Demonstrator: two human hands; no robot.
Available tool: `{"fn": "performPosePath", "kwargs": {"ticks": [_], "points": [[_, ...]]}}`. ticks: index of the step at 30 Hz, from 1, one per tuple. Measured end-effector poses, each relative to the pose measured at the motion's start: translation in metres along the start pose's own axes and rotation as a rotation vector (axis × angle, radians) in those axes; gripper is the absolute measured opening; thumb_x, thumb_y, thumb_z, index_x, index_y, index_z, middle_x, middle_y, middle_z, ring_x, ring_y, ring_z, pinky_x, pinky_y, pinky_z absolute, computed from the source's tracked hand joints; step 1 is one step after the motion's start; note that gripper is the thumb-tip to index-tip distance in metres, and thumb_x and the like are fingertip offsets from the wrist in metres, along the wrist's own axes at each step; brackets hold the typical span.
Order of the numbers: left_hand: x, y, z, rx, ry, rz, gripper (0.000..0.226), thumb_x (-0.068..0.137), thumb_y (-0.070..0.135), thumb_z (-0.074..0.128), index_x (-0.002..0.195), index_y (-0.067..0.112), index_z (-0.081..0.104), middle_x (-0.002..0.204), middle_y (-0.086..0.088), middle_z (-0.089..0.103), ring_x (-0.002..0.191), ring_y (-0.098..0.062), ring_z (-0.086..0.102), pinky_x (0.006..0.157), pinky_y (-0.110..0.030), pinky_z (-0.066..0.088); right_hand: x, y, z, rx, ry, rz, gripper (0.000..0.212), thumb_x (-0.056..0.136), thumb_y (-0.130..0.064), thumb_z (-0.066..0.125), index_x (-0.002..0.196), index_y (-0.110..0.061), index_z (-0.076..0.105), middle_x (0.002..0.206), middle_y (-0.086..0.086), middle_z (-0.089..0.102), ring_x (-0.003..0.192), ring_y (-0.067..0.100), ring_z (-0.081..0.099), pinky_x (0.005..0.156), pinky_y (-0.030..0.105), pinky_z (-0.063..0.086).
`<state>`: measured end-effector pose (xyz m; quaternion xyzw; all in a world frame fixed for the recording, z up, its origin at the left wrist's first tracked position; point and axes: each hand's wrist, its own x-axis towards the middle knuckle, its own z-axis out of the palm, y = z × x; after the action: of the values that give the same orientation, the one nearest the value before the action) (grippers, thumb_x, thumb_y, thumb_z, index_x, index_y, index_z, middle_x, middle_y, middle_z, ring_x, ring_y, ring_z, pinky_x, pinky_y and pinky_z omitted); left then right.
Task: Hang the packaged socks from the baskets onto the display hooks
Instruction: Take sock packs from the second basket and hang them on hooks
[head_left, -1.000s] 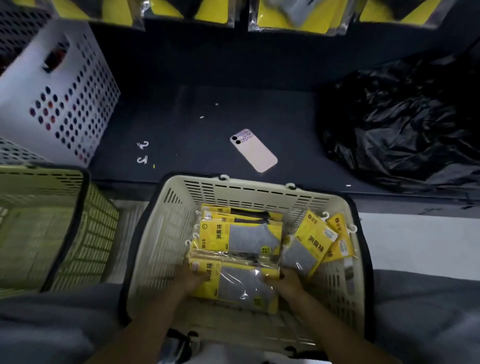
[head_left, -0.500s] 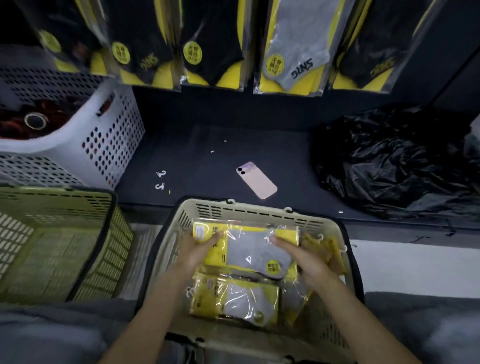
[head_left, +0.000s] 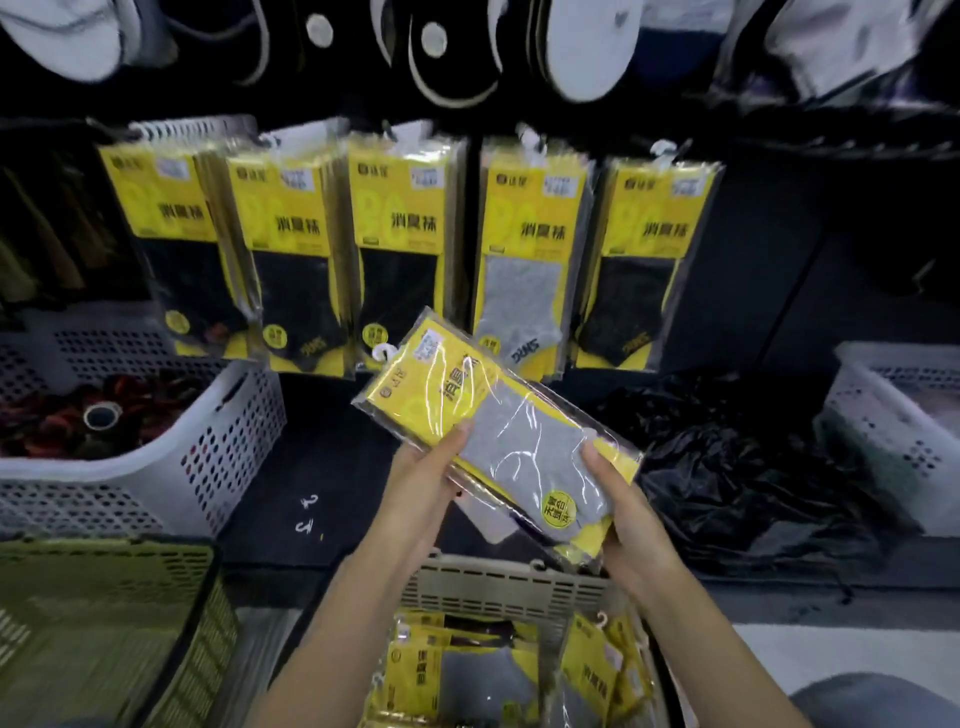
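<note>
Left hand (head_left: 421, 483) and right hand (head_left: 623, 519) both grip a tilted stack of grey sock packs (head_left: 519, 441), held above the cream basket (head_left: 509, 582) just short of the display. Imo the risk is that slick film: the packs could slide apart, or the white hanger tab (head_left: 383, 353) could snag. Count: five hanging rows, four black rows (head_left: 395, 260) and one grey row (head_left: 524, 291). Can't count the stack.

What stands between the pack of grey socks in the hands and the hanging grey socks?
Nothing visible. The held pack, gripped by the left hand and right hand, is in open air before the hanging grey pack.
</note>
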<state>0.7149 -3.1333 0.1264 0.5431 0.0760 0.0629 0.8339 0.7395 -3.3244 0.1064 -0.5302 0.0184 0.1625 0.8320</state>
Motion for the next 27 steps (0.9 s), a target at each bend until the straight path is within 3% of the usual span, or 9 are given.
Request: {"fn": "performPosePath", "kwargs": {"ticks": [3,6,9,13,16,20,23,27], "points": [[0.008,0.026,0.018,0.16,0.05,0.15,0.038,0.072,0.034,0.072,0.106,0.019,0.067,0.102,0.002,0.074,0.095,-0.017,0.069,0.08,-0.031,0.054,0.004,-0.02,-0.002,-0.159,0.097,-0.128,0.051,0.078,-0.032,0.071,0.125,-0.018,0.057,0.123,0.006,0.064,0.109,0.021,0.064,0.091,0.032,0.053],[0.018,0.047,0.034,0.283,0.07,0.257,0.029,0.074,0.025,0.077,0.101,0.023,0.067,0.091,0.013,0.075,0.086,-0.005,0.07,0.066,-0.013,0.053,0.009,-0.055,0.003,-0.272,0.144,-0.282,0.05,0.082,-0.024,0.069,0.128,-0.025,0.05,0.13,-0.005,0.055,0.117,0.008,0.055,0.087,0.021,0.045],[0.025,0.063,0.055,0.37,-0.012,0.319,0.027,0.072,0.02,0.08,0.094,0.029,0.066,0.085,0.022,0.073,0.08,0.003,0.069,0.059,-0.007,0.049,0.011,-0.093,0.022,-0.333,0.081,-0.44,0.038,0.078,-0.037,0.065,0.115,-0.027,0.06,0.121,-0.005,0.064,0.111,0.008,0.061,0.091,0.025,0.048],[0.029,0.076,0.08,0.426,-0.073,0.382,0.043,0.054,0.038,0.083,0.093,0.033,0.065,0.086,0.026,0.072,0.082,0.006,0.068,0.061,-0.007,0.05,0.01,-0.131,0.044,-0.342,0.074,-0.59,0.035,0.073,-0.043,0.067,0.099,-0.019,0.067,0.102,0.005,0.071,0.096,0.012,0.067,0.083,0.024,0.054],[0.035,0.085,0.093,0.434,-0.07,0.419,0.043,0.049,0.042,0.083,0.088,0.034,0.066,0.082,0.028,0.071,0.078,0.008,0.067,0.058,-0.006,0.049,0.014,-0.148,0.048,-0.301,0.056,-0.599,0.035,0.074,-0.036,0.069,0.1,-0.013,0.068,0.1,0.004,0.073,0.098,0.018,0.068,0.088,0.032,0.054],[0.045,0.098,0.102,0.399,-0.083,0.428,0.037,0.066,0.056,0.066,0.095,0.032,0.067,0.088,0.027,0.071,0.083,0.009,0.066,0.061,-0.002,0.046,0.021,-0.163,0.036,-0.237,0.019,-0.553,0.034,0.077,-0.033,0.066,0.108,-0.017,0.066,0.103,0.0,0.074,0.095,0.015,0.07,0.076,0.025,0.058],[0.055,0.111,0.104,0.405,-0.05,0.449,0.035,0.076,0.056,0.055,0.101,0.033,0.065,0.091,0.025,0.072,0.086,0.012,0.064,0.065,0.001,0.043,0.027,-0.175,0.018,-0.211,0.097,-0.534,0.027,0.083,-0.029,0.063,0.106,-0.015,0.066,0.098,0.001,0.075,0.089,0.016,0.072,0.064,0.019,0.056],[0.067,0.129,0.104,0.423,0.019,0.505,0.029,0.075,0.055,0.054,0.091,0.033,0.065,0.072,0.018,0.069,0.07,0.012,0.062,0.058,-0.001,0.042,0.042,-0.195,-0.004,-0.175,0.23,-0.545,0.018,0.091,-0.018,0.058,0.106,-0.009,0.064,0.096,0.007,0.074,0.085,0.02,0.072,0.069,0.028,0.054]]}}
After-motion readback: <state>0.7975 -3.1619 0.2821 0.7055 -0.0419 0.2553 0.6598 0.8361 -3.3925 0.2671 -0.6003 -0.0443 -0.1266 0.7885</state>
